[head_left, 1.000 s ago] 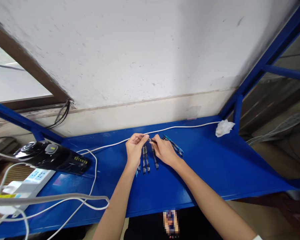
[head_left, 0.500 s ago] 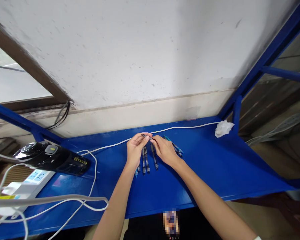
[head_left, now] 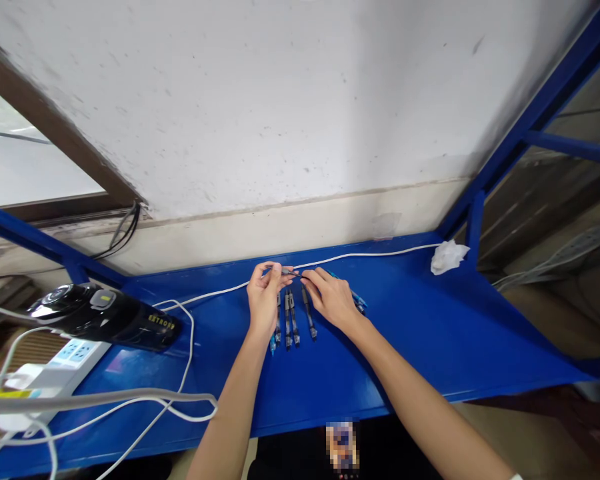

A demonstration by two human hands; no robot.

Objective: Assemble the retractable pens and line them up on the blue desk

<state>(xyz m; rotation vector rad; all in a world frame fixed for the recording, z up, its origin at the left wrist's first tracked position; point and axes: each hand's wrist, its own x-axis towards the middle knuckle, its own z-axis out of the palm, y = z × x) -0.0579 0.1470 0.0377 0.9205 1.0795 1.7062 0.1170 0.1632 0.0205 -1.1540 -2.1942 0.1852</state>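
My left hand (head_left: 266, 293) is closed on a dark pen part (head_left: 286, 271) held level above the blue table. My right hand (head_left: 330, 293) pinches the thin dark end of it, to the right of the left fingertips. Several dark pens lie below the hands, among them one pen (head_left: 309, 313) under my right fingers and a pair (head_left: 291, 320) side by side. A blue-tipped pen (head_left: 273, 343) is partly hidden by my left hand. More blue pens (head_left: 359, 301) lie beyond my right hand, partly covered by it.
A black bottle (head_left: 115, 320) lies at the left on the blue table (head_left: 430, 333), near a white power strip (head_left: 65, 373) and looped white cables (head_left: 187, 347). A crumpled white tissue (head_left: 447, 257) is at the back right. A white cable runs along the wall.
My left hand has moved a little left, away from my right hand. More of a thin dark piece now shows between the two hands.
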